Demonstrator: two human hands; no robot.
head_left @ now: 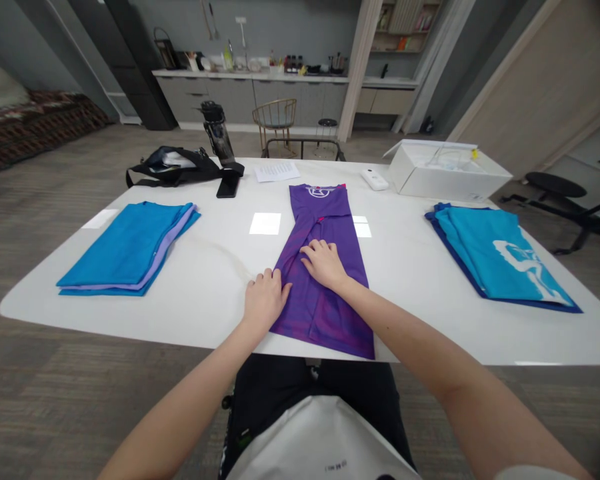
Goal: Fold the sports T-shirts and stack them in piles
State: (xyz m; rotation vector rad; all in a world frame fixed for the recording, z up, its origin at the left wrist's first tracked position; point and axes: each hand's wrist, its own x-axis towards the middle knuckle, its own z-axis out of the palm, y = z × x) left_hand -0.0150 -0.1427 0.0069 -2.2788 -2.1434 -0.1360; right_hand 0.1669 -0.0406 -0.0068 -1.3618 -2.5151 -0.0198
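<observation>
A purple shirt (343,307) lies lengthwise on the white table, partly folded, with a white emblem near its far end. My left hand (266,299) rests at the shirt's left edge, fingers spread a little and lying on fabric and table. On the middle of the shirt lies my right hand (325,263), its fingers bent and slightly apart on the cloth. To the left is a folded pile of blue shirts (125,247) with a lilac layer. Another folded pile, teal over dark blue (495,253), is at the right.
Along the back of the table (215,260) are a black bag (175,167), a dark bottle (219,137), a phone (228,185), a paper sheet (277,172), a small white device (375,179) and a white box (440,177).
</observation>
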